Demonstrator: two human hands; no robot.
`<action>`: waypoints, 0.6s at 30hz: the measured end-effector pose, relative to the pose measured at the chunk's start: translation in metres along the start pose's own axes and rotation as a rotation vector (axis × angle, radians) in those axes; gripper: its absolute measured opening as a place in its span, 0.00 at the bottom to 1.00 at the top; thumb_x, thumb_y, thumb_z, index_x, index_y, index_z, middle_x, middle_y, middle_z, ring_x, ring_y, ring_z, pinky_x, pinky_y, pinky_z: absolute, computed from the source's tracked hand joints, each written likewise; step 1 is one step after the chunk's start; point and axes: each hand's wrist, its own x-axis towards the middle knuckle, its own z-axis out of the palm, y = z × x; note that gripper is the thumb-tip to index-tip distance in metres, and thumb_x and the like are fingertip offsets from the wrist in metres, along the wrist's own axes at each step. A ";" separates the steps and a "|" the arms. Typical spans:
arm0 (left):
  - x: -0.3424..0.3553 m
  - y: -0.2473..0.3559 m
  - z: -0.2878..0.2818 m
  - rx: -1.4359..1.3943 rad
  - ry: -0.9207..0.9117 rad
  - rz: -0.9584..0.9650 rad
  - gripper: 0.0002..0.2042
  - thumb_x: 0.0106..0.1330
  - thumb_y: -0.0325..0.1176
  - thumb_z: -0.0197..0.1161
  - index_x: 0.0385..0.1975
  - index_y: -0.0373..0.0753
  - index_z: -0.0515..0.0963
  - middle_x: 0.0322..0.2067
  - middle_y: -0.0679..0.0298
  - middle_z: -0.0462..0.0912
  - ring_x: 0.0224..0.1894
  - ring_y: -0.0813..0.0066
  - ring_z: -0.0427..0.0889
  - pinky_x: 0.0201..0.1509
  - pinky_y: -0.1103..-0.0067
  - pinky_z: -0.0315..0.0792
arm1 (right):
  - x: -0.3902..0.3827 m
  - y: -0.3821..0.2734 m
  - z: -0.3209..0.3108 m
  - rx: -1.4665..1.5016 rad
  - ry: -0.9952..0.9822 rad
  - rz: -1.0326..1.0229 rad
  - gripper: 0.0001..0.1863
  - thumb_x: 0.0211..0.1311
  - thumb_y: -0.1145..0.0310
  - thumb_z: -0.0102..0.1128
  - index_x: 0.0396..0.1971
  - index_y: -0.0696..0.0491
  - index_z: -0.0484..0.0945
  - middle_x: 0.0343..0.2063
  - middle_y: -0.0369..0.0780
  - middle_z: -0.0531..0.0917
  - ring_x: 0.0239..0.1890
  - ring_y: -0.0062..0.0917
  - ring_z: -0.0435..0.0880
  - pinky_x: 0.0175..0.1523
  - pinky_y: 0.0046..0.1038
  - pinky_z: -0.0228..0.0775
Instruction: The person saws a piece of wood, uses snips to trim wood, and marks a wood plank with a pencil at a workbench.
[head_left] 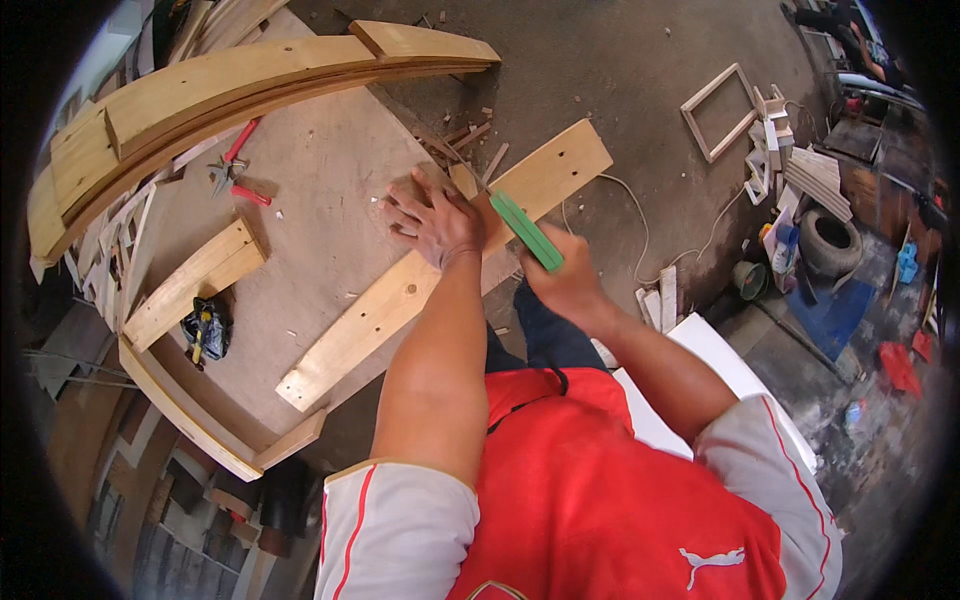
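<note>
My left hand [435, 222] spread flat on plank [400, 290]; right hand [565, 280] fisted round green tool [526, 231], tip hidden; bare board [320, 230] leftward.

Two hands [500, 250], one plank [400, 300], one green tool [527, 231].

The person wears a red shirt [590, 490] with short white sleeves [400, 525], each edged with a thin red stripe and a pale trim at the cuff. A small white leaping-animal emblem sits low on the chest (right side). Dark blue trousers [535, 335] show below. Both forearms are bare.
</note>
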 end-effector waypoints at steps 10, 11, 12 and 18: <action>0.000 -0.007 -0.013 -0.025 -0.011 -0.037 0.30 0.79 0.50 0.43 0.80 0.54 0.55 0.81 0.47 0.38 0.82 0.39 0.33 0.78 0.43 0.40 | -0.056 0.021 -0.019 -0.020 0.007 -0.099 0.05 0.63 0.73 0.65 0.35 0.58 0.80 0.28 0.54 0.81 0.32 0.54 0.83 0.34 0.42 0.74; -0.004 0.002 -0.014 -0.026 -0.047 -0.025 0.31 0.79 0.50 0.43 0.80 0.54 0.54 0.81 0.47 0.38 0.82 0.39 0.33 0.78 0.43 0.41 | -0.034 0.018 -0.006 -0.005 -0.002 -0.073 0.05 0.62 0.73 0.65 0.35 0.58 0.80 0.28 0.54 0.81 0.32 0.54 0.83 0.34 0.42 0.73; -0.002 0.004 -0.015 -0.023 -0.067 -0.028 0.31 0.78 0.50 0.43 0.80 0.54 0.54 0.81 0.47 0.38 0.82 0.39 0.33 0.78 0.43 0.41 | -0.019 0.013 0.004 0.018 -0.023 -0.065 0.05 0.62 0.73 0.65 0.35 0.58 0.80 0.27 0.54 0.81 0.32 0.54 0.83 0.34 0.42 0.73; -0.001 -0.022 -0.003 -0.005 0.028 -0.048 0.31 0.78 0.49 0.45 0.80 0.55 0.54 0.81 0.47 0.39 0.81 0.39 0.33 0.78 0.44 0.41 | -0.112 0.002 -0.049 -0.051 -0.053 -0.138 0.06 0.60 0.74 0.66 0.35 0.58 0.80 0.25 0.52 0.80 0.29 0.52 0.83 0.33 0.43 0.73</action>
